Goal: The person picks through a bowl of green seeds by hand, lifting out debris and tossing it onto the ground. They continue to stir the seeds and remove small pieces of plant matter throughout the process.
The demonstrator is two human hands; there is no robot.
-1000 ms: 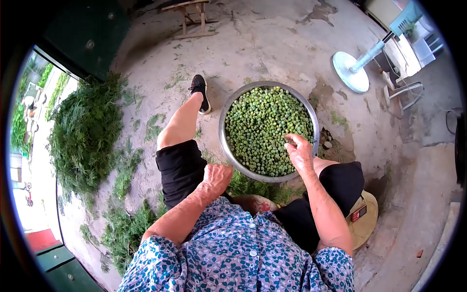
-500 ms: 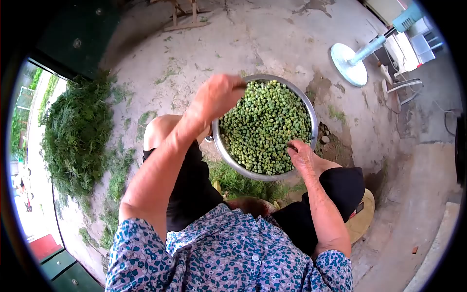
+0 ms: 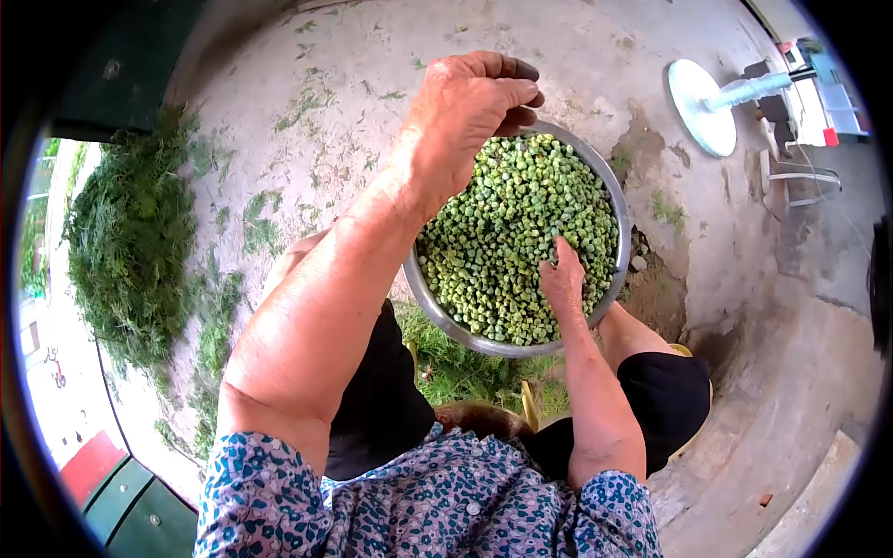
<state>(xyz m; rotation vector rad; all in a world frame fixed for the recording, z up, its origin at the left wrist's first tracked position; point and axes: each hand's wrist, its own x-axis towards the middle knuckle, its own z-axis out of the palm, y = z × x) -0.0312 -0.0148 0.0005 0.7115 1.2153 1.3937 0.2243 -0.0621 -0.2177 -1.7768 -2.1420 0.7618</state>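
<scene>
Head camera, looking down on a seated person in a yard: at the left edge of the concrete floor a heap of cut green stalks lies just where it lay a second ago. The left hand, which then rested on the left knee and half a second ago gripped the bowl's far-left rim, is now lifted clear above that rim. Its fingers are bunched and curled downward over the heap, and whether they pinch anything cannot be told. Beneath it the metal bowl, filled to the brim with small green seeds, stands on the floor between the person's knees. It shows closer to the body than before, and the left leg, earlier stretched out, is now bent beside it. The right hand has moved in from the near-right rim and lies palm-down with fingers spread on the seeds, closed on nothing. So both hands have come to the bowl, one above the seeds and one on them. Toward the right edge of the floor a white fan base stands well apart from the bowl.
</scene>
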